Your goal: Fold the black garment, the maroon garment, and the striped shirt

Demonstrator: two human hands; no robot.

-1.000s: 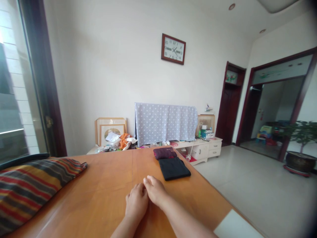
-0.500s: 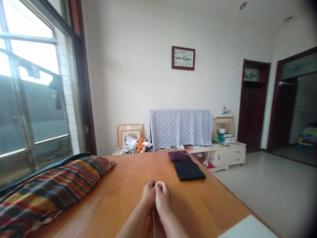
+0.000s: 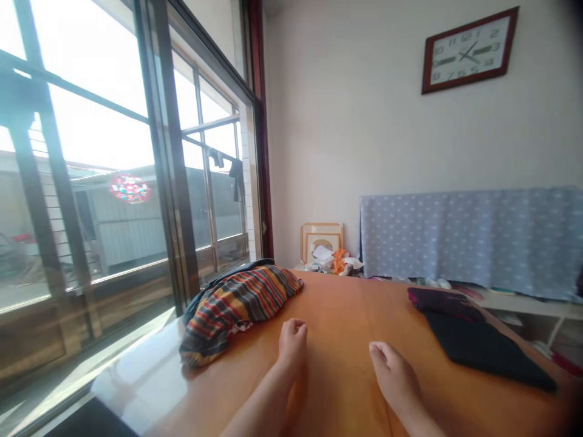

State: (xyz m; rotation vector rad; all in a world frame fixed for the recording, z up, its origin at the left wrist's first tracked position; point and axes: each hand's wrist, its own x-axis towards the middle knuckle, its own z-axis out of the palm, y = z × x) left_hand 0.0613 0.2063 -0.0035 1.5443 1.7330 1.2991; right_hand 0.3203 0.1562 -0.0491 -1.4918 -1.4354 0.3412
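My left hand (image 3: 291, 343) rests on the orange wooden table (image 3: 339, 309), fingers curled loosely, nothing seen in it. My right hand (image 3: 395, 373) lies a hand's width to its right, also loosely curled and empty as far as I can see. A striped cloth bundle (image 3: 237, 303) lies just left of my left hand. A folded black garment (image 3: 478, 346) and a folded maroon one (image 3: 444, 300) behind it lie to the right of my right hand.
A large window (image 3: 113, 182) with dark frames runs along the left. A polka-dot blue cloth (image 3: 469, 237) covers something on a low white cabinet (image 3: 523, 303). Picture frames (image 3: 321, 238) and crumpled papers sit at the far end. A wall clock (image 3: 469, 51) hangs above.
The view has swung left toward the window. My hands, touching before, have moved apart on the table.
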